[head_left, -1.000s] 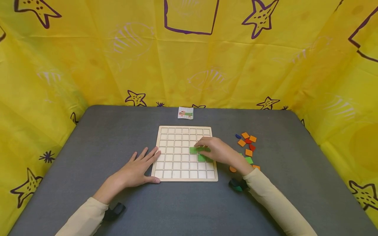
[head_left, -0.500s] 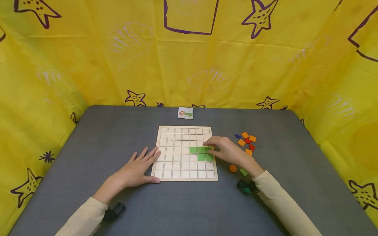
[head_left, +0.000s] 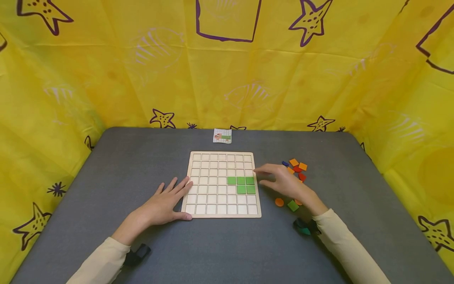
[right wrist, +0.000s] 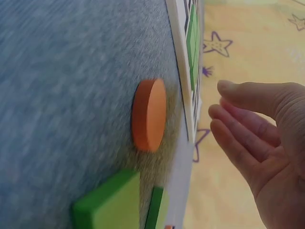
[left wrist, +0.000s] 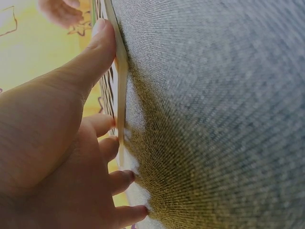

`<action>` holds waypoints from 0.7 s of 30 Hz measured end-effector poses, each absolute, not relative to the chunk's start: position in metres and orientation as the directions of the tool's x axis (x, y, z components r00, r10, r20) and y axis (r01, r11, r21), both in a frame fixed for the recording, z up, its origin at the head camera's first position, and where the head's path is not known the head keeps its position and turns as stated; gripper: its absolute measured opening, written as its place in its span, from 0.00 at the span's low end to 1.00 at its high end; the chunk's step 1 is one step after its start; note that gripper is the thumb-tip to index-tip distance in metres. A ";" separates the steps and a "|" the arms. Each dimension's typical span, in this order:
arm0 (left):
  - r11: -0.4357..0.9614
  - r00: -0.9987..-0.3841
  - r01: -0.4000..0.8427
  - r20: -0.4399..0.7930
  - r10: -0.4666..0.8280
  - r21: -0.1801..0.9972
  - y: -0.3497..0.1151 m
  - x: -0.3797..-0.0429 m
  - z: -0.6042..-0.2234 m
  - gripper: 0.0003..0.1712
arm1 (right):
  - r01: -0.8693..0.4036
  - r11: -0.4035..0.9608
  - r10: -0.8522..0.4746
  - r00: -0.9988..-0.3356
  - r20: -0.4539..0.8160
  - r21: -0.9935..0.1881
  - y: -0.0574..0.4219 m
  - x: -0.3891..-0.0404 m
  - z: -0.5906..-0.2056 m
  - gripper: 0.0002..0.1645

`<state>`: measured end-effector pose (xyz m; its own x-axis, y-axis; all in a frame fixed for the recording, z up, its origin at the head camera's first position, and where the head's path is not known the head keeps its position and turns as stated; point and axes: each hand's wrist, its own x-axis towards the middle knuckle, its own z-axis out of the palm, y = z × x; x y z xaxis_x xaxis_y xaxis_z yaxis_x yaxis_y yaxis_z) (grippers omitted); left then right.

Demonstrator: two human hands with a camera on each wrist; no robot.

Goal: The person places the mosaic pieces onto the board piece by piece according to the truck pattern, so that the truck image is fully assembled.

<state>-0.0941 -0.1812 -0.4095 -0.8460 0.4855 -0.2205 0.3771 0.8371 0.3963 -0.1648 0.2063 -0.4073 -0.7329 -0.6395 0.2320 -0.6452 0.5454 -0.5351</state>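
A wooden grid board (head_left: 213,215) lies on the grey table. Several green square tiles (head_left: 241,180) sit in its cells at the right, three in one row and two in the row below. My left hand (head_left: 161,205) rests with spread fingers on the board's left edge, its thumb on the near left corner. Just off the board's right edge hovers my right hand (head_left: 281,181), fingers relaxed and apart from the thumb. In the right wrist view, the gap between thumb and fingers of this right hand (right wrist: 267,129) holds nothing.
Loose orange squares (head_left: 294,162), red pieces (head_left: 302,176) and a blue piece (head_left: 285,163) lie right of the board. Nearer lie an orange round piece (head_left: 279,202) and a green tile (head_left: 293,205). A small picture card (head_left: 222,136) lies behind the board. Yellow cloth (head_left: 227,71) hangs around the table.
My right hand has moved right, off the green tiles and past the board's edge, uncovering all the tiles placed there. My left hand has stayed put.
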 end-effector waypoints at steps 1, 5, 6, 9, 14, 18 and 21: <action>0.838 -0.846 0.376 -0.221 0.485 0.396 -0.181 -0.094 -0.410 0.58 | -0.644 0.548 -0.637 -0.735 0.234 -0.534 0.208 -0.164 -0.407 0.24; 0.839 -0.846 0.375 -0.223 0.483 0.393 -0.180 -0.094 -0.410 0.59 | -0.665 0.536 -0.641 -0.721 0.262 -0.520 0.216 -0.162 -0.409 0.24; 0.840 -0.847 0.374 -0.225 0.482 0.392 -0.180 -0.094 -0.410 0.59 | -0.672 0.530 -0.644 -0.716 0.271 -0.517 0.217 -0.162 -0.409 0.24; 0.844 -0.849 0.372 -0.226 0.478 0.387 -0.181 -0.094 -0.410 0.58 | -0.682 0.514 -0.644 -0.708 0.291 -0.520 0.221 -0.161 -0.410 0.24; 0.839 -0.848 0.378 -0.218 0.484 0.393 -0.181 -0.094 -0.410 0.58 | -0.669 0.516 -0.623 -0.722 0.301 -0.535 0.229 -0.157 -0.411 0.25; 0.836 -0.848 0.380 -0.211 0.486 0.397 -0.182 -0.094 -0.410 0.58 | -0.669 0.512 -0.614 -0.724 0.315 -0.539 0.236 -0.154 -0.412 0.26; 0.837 -0.851 0.377 -0.209 0.483 0.397 -0.183 -0.094 -0.410 0.58 | -0.675 0.512 -0.615 -0.720 0.322 -0.531 0.240 -0.154 -0.412 0.26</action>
<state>-0.0938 -0.1831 -0.4098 -0.8506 0.4826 -0.2088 0.3774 0.8367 0.3969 -0.1539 0.2398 -0.4121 -0.7201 -0.6146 0.3220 -0.6748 0.5124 -0.5312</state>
